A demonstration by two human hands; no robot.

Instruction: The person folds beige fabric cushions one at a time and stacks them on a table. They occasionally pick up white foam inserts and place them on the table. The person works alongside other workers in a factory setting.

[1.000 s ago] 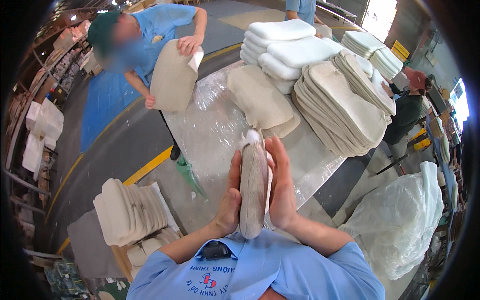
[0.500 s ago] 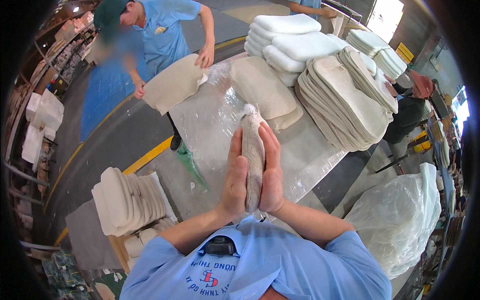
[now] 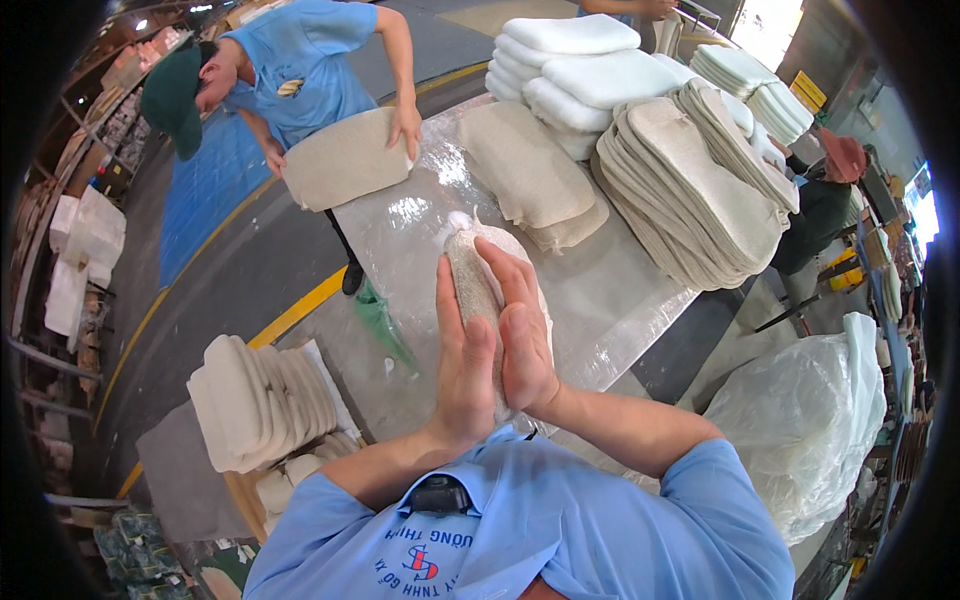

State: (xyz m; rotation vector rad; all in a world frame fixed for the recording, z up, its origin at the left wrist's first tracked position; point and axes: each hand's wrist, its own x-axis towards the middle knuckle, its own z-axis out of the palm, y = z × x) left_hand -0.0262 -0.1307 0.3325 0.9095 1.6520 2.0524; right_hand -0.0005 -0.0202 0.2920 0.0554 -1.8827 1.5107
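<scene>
Between my palms a beige fabric cushion (image 3: 470,266) stands on edge over the near part of the table, tilted, a bit of white filling showing at its far end. My left hand (image 3: 460,375) presses flat on its left side, fingers stretched. From the right, my right hand (image 3: 527,345) lies against it with the fingers bent over its upper edge. Part of the cushion's paler side shows past the right hand. Much of its near end is hidden by my hands.
A plastic-covered table (image 3: 620,310) bears flat beige cushions (image 3: 530,165), a stack of beige covers (image 3: 690,200) and white padding (image 3: 590,80). Opposite, a co-worker (image 3: 300,60) holds a beige cushion (image 3: 340,160). Finished-looking cushions (image 3: 255,400) stand at left; a clear plastic bag (image 3: 790,430) at right.
The cushion has tilted and its far end swung slightly left, my hands turning with it. The right fingers now bend over its edge. The co-worker has leaned left and lowered their cushion flat.
</scene>
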